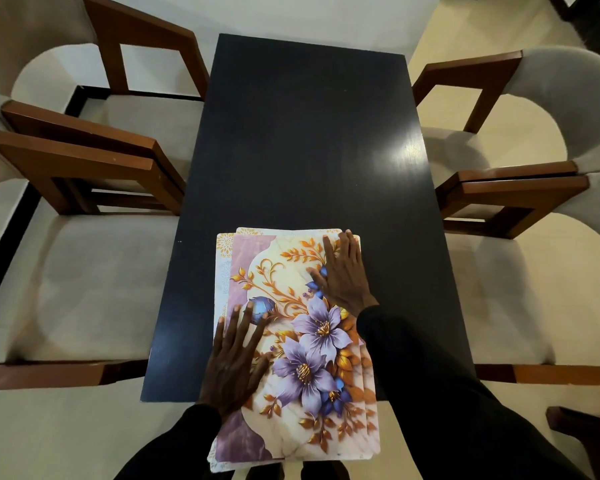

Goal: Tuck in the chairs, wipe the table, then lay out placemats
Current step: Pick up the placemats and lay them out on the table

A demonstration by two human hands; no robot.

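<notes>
Stack of floral placemats [312, 341] lies at 6 o'clock on the dark surface [309, 150], long side running 12 to 6, its near end hanging over the surface's near edge. Lower mats peek out along the stack's 9 and 12 o'clock edges, so the pile is slightly fanned. Left hand [236, 362] rests flat on the top mat at approx. 8 o'clock of the stack, fingers straight and spread, gripping nothing. Right hand [343, 271] lies flat at approx. 2 o'clock of the stack, fingers straight, thumb out toward 9, also gripping nothing. Both arms in black sleeves [413, 375]. Far left chair [146, 109] and near left chair [84, 278] stand at 9 o'clock, armrests just beside the surface edge; far right chair [499, 126] and near right chair [520, 289] stand likewise at 3 o'clock.
</notes>
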